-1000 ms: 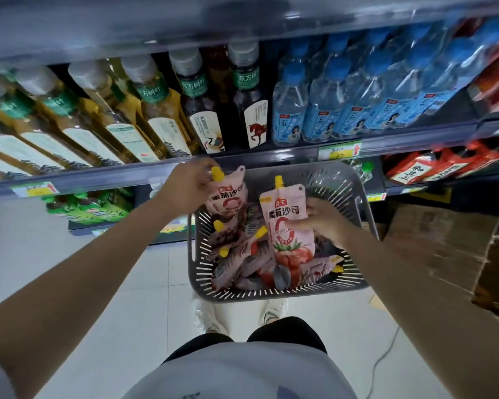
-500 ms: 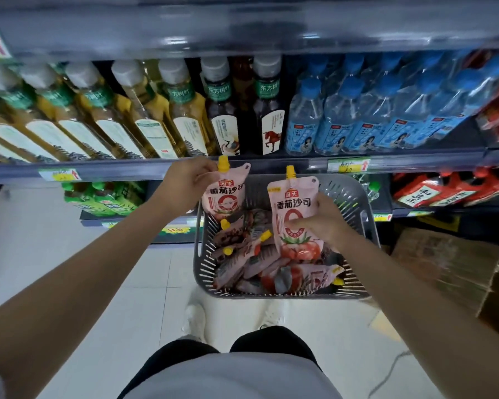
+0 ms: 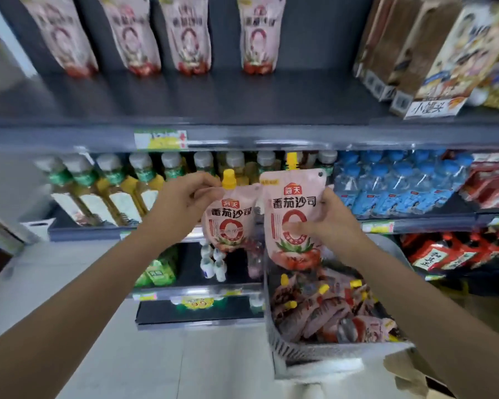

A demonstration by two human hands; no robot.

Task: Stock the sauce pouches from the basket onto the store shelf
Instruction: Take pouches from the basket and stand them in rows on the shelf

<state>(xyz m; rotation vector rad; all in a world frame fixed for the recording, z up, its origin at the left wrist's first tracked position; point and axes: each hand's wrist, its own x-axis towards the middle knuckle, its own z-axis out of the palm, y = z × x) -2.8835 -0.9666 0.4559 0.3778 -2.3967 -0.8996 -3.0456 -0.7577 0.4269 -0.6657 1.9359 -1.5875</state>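
Head view. Both hands have risen out of the basket since the earlier frames, and the camera has tilted up, so an upper shelf (image 3: 242,99) now shows.

Left hand (image 3: 185,197): grip pinches the left sauce pouch (image 3: 231,223) at its top corner, just beside the yellow cap. The pouch hangs upright, label facing the camera.

Right hand (image 3: 329,223): grip closed on the right sauce pouch (image 3: 293,220), thumb across the front, fingers behind its right edge. Pouch upright, yellow cap on top. The two pouches overlap slightly at their near edges, in front of the bottle shelf and below the upper shelf.

Basket (image 3: 314,352): low right, under the right forearm, with more loose pouches (image 3: 323,309) lying flat in a heap inside.

Upper shelf: four stocked pouches (image 3: 190,36) stand in a row at the back, blurred. Brown boxes (image 3: 432,67) stand to their right. A price tag (image 3: 160,138) sits on the shelf's front edge.

Shelf below: tea bottles (image 3: 121,191) on the left, water bottles (image 3: 401,185) on the right.
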